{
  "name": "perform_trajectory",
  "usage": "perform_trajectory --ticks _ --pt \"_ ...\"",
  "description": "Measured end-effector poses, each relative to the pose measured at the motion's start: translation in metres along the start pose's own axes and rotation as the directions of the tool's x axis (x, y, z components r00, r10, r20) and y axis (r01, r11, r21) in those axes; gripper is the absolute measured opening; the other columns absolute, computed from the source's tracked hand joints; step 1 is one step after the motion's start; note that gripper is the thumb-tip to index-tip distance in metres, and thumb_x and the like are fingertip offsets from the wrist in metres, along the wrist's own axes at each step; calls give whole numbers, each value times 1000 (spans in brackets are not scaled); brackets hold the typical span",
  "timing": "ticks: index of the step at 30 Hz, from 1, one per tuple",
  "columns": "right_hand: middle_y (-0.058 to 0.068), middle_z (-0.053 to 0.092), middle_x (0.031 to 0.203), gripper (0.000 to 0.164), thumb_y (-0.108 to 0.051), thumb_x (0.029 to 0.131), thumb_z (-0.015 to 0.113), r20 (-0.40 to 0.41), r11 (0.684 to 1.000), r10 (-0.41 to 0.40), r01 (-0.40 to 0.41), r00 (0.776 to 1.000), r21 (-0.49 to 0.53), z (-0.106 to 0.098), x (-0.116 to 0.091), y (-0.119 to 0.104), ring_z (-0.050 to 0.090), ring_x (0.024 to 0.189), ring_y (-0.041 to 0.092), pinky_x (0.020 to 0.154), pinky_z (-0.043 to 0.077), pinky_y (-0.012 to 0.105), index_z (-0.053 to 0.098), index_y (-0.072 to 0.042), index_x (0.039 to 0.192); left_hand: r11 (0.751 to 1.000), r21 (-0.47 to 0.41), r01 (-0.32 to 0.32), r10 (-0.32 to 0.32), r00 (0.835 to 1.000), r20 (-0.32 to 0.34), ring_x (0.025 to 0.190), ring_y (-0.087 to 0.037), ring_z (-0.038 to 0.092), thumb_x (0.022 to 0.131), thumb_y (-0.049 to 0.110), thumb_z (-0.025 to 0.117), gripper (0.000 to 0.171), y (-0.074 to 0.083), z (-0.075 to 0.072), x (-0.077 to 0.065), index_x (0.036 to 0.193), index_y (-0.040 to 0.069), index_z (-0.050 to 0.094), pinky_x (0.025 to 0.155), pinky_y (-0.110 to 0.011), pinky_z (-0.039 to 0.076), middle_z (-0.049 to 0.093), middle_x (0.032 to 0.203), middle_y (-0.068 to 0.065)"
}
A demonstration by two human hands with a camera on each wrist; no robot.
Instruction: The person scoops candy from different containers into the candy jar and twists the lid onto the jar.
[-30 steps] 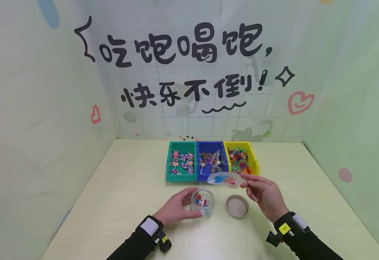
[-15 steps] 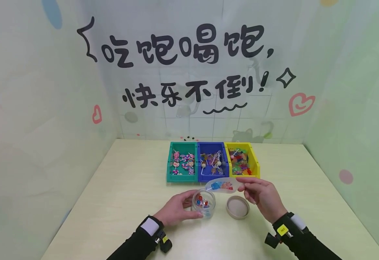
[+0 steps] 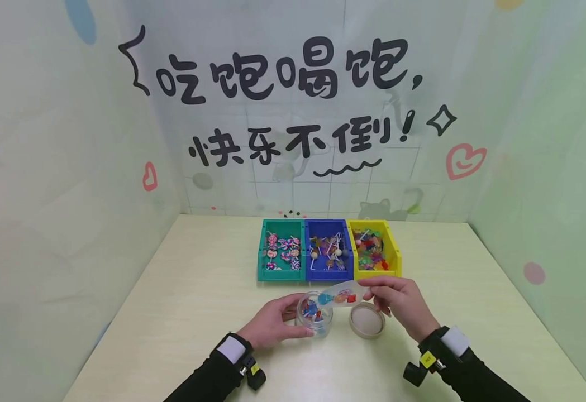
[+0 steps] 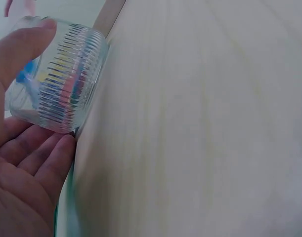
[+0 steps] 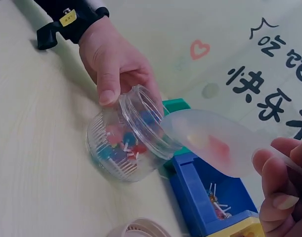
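My left hand [image 3: 274, 322] holds a clear glass jar [image 3: 322, 329], thumb at the front and fingers round its far side. Ribbed glass [image 4: 66, 74] shows in the left wrist view, with red, blue and other coloured bits behind it. Between thumb and fingers my right hand [image 3: 404, 304] pinches the handle of a translucent white scoop [image 3: 347, 287]. Its tip overlaps the jar's mouth, and it carries small blue, orange and red candy-like pieces. In the right wrist view the scoop [image 5: 195, 123] tilts down to the jar's open rim [image 5: 146, 118], and small stick-ended pieces lie inside the jar.
Behind the jar stand three joined bins: green [image 3: 281, 276], blue [image 3: 329, 276] and yellow [image 3: 395, 262]. Small lollipop-like pieces fill the green and blue ones; mixed bright pieces fill the yellow. A round beige lid [image 3: 367, 321] lies just right of the jar.
My right hand has moved left and down, bringing the scoop's tip over the jar's mouth. More blue shows inside the jar now. My left hand and the jar have stayed in place.
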State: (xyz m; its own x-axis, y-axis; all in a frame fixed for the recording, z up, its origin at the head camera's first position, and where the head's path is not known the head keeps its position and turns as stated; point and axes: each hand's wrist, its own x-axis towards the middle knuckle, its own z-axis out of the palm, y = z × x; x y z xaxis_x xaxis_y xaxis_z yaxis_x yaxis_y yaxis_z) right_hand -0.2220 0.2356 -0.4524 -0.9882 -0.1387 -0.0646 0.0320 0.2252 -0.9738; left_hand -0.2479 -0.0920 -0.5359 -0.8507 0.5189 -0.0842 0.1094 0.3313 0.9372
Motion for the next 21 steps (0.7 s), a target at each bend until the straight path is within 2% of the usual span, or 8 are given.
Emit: perform_trajectory --ticks 10,12,14,15,17,18,21 --pt "13 76 98 33 -10 113 55 22 996 -69 70 997 -60 2 -1 -7 65 78 23 68 54 23 75 6 133 1000 -4 0 0 1000 3 142 -35 65 90 26 94 81 -2 0 1 160 14 56 124 -53 51 69 150 -10" --pt "16 77 100 31 -9 112 56 25 988 -117 119 993 -97 2 -2 -7 66 77 22 68 56 23 77 5 131 1000 -3 -7 7 1000 3 142 -36 64 90 25 93 80 -2 0 1 160 13 56 124 -54 51 69 150 -10" --pt "17 78 101 28 -7 111 58 34 966 -199 202 979 -160 3 -4 -7 67 77 19 68 58 23 79 2 127 1000 -1 -9 9 1000 3 142 -36 64 90 25 93 80 -3 0 2 160 12 55 124 -54 51 68 151 -11" --pt "17 78 101 27 -5 110 59 46 946 -251 255 967 -201 3 -5 -7 67 77 18 68 58 23 80 0 126 1000 -1 -9 9 1000 3 142 -36 64 91 25 93 80 -3 0 2 160 12 55 124 -54 51 68 151 -11" --pt "14 79 99 26 -1 108 61 77 879 -372 378 925 -290 5 -7 -5 67 77 15 68 59 23 83 -4 123 1000 5 -8 8 1000 1 142 -37 64 91 26 93 81 -3 0 2 160 12 55 124 -54 51 67 152 -12" --pt "11 79 97 27 1 107 62 94 835 -433 439 896 -333 6 -7 -5 68 78 14 68 59 23 83 -7 121 1000 11 -8 8 1000 0 142 -37 64 91 26 93 81 -3 0 2 160 13 55 124 -54 51 66 153 -12" --pt "3 80 96 30 6 103 64 163 680 -590 596 791 -428 9 -8 -4 66 80 9 69 59 22 84 -9 119 1000 16 -14 14 1000 -5 142 -37 64 90 26 93 81 -4 1 2 160 14 56 124 -54 51 67 152 -13"
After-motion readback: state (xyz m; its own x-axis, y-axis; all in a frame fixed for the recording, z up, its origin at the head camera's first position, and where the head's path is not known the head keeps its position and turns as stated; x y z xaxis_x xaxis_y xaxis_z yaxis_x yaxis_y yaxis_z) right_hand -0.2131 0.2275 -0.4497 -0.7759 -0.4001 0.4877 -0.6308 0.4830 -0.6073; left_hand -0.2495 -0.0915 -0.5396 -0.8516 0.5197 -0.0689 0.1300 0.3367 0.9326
